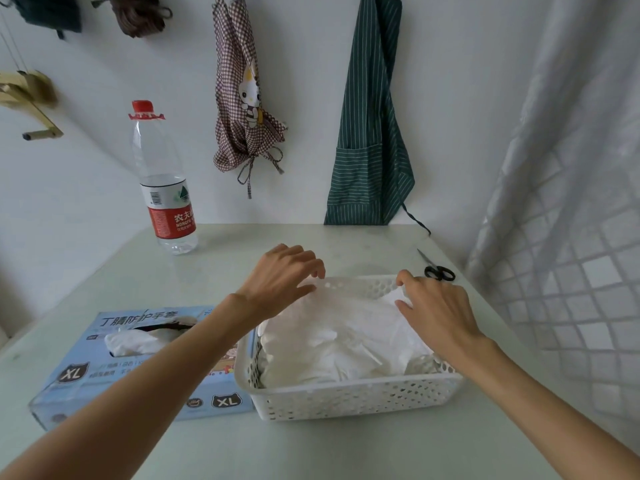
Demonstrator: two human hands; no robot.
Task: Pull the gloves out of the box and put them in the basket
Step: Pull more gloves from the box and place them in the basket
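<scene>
Hands over basket [346,396] of white gloves [332,341]. Left hand [280,278] loosely curled, holding nothing; right hand [436,306] pinching gloves. Box [138,368] just left.

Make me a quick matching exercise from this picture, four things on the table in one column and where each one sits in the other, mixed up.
Things:
1. water bottle
2. scissors
3. glove box
4. gloves

Places:
A. inside the white basket
B. just behind the basket, toward the right wall
C. far left of the table, upright near the wall
D. left of the basket, touching its side

Pairs: 1-C, 2-B, 3-D, 4-A
</scene>
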